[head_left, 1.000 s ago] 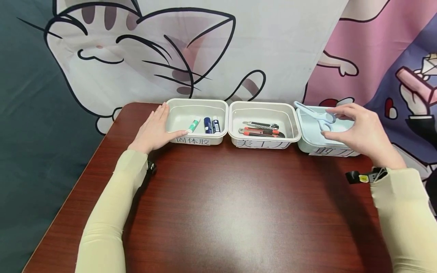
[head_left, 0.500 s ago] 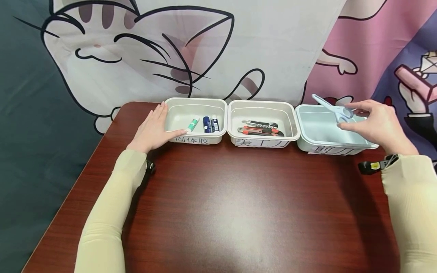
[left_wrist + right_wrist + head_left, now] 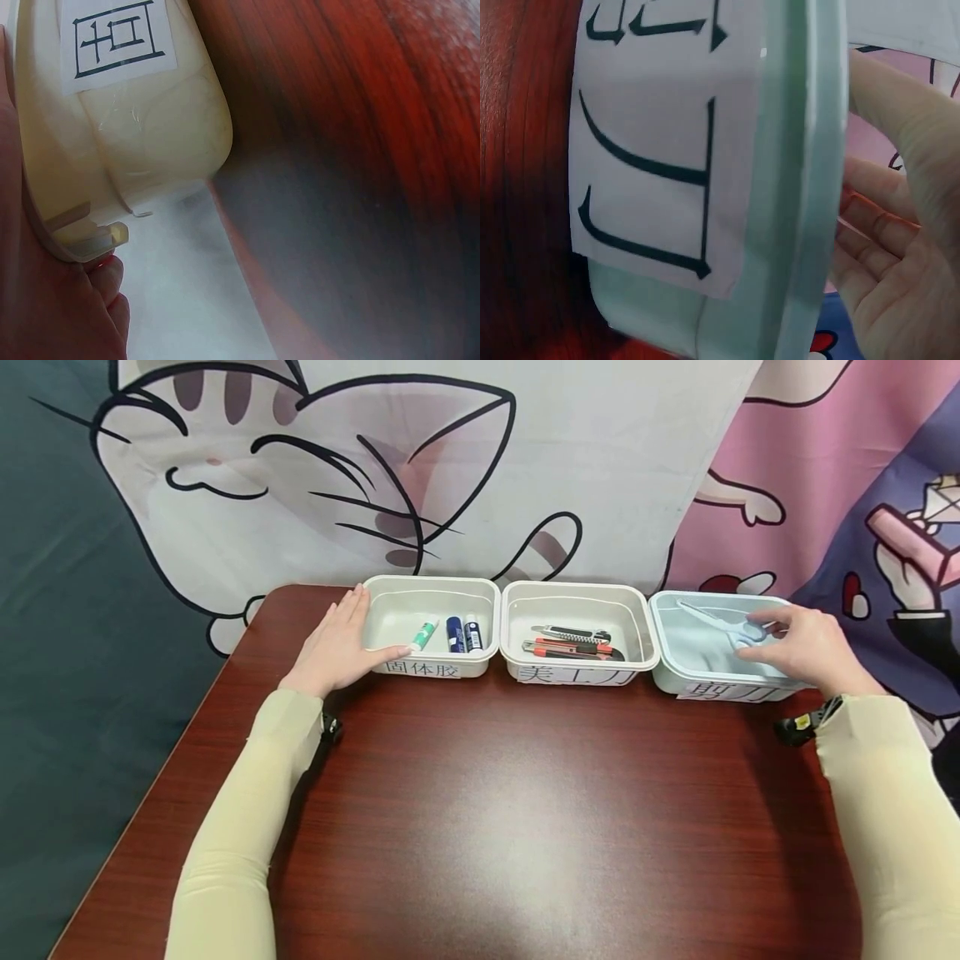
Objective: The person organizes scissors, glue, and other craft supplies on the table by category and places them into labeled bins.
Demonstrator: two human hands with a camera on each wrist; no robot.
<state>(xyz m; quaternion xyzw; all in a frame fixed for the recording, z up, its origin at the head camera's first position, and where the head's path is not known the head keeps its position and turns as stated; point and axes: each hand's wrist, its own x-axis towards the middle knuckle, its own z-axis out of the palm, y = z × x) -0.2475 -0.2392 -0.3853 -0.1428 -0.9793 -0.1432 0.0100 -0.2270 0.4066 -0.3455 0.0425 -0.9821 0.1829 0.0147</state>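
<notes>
Light blue scissors (image 3: 716,620) slant within the pale blue-green box (image 3: 678,673) at the right, blades toward the back left. My right hand (image 3: 806,645) pinches them by the handle loops, thumb in front and fingers behind. In the right wrist view, the box wall hides the scissors, and the hand (image 3: 900,262) appears beyond the rim. My left hand (image 3: 333,639) rests against the left end of a cream box (image 3: 431,583), fingers straight and thumb reaching over the front rim. That box holds a green-and-white glue stick (image 3: 424,635) and two blue ones (image 3: 456,634).
Between those boxes stands a cream box (image 3: 581,587) with several utility knives (image 3: 573,645) inside. All three boxes carry paper labels in front and line the back of the brown table (image 3: 525,802). Behind hangs a printed cat curtain (image 3: 615,460).
My right hand first carried the scissors rightward above the blue-green box, then lowered them into it, coming slightly back left. My left hand has stayed at its box.
</notes>
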